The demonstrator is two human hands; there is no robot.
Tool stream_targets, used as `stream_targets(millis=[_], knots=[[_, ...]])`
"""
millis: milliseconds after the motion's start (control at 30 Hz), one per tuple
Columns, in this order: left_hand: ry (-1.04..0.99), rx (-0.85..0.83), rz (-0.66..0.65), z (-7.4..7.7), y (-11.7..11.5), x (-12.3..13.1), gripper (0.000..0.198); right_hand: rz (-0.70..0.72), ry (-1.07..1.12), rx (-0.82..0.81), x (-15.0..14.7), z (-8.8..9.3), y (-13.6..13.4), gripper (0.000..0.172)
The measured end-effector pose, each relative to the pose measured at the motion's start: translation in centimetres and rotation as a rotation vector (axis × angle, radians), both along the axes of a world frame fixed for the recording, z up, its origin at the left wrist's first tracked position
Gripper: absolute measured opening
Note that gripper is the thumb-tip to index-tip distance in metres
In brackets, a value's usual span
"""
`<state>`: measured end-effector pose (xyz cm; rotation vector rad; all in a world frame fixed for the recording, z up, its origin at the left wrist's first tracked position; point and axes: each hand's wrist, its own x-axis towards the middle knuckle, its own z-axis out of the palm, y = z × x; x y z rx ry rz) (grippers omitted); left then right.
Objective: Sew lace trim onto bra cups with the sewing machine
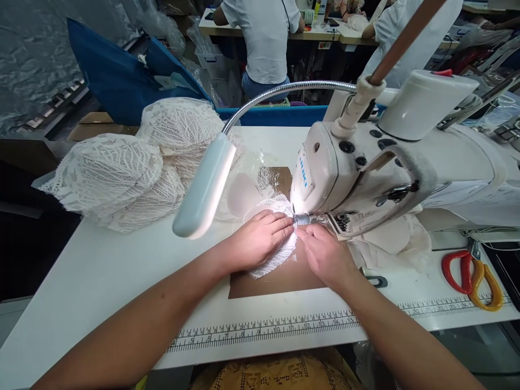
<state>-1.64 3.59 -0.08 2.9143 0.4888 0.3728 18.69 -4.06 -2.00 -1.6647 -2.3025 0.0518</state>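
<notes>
A white lace cup piece (pixel 280 261) lies under the needle area of a white sewing machine (pixel 325 162). My left hand (pixel 266 235) rests flat on the lace, its fingers stretched toward the needle. On the other side, my right hand (pixel 325 252) has curled fingers, with thumb and index finger closed at the edge of the lace beside the presser foot. The fingertips partly hide the stitching spot. Beneath both hands is a brown plate (pixel 244 286) on the table.
Lace cups (pixel 117 168) are piled at the left. A lamp (pixel 205 187) on a bendable neck hangs over the table. Scissors (pixel 461 271) with red and yellow handles lie at the right, near a printed ruler (pixel 280 331). Pale fabric (pixel 390 238) lies beneath the machine arm. Co-workers sit beyond.
</notes>
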Motion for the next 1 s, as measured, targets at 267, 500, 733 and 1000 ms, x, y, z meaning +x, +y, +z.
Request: stream_targets(millis=[267, 500, 733, 1000], knots=[[-0.001, 0.007, 0.037, 0.2, 0.3, 0.2, 0.035, 0.007, 0.027, -0.025, 0.2, 0.4, 0.0, 0.042], [0.007, 0.007, 0.137, 0.0, 0.6, 0.2, 0.033, -0.005, -0.010, -0.022, -0.3, 0.5, 0.5, 0.044], [0.065, -0.023, 0.129, 0.4, 0.3, -0.5, 0.042, -0.064, 0.031, -0.087, -0.1, 0.4, 0.2, 0.045], [-0.004, -0.080, 0.043, 0.6, 0.0, -1.0, 0.038, 0.034, 0.108, -0.004, 0.3, 0.7, -0.1, 0.039]])
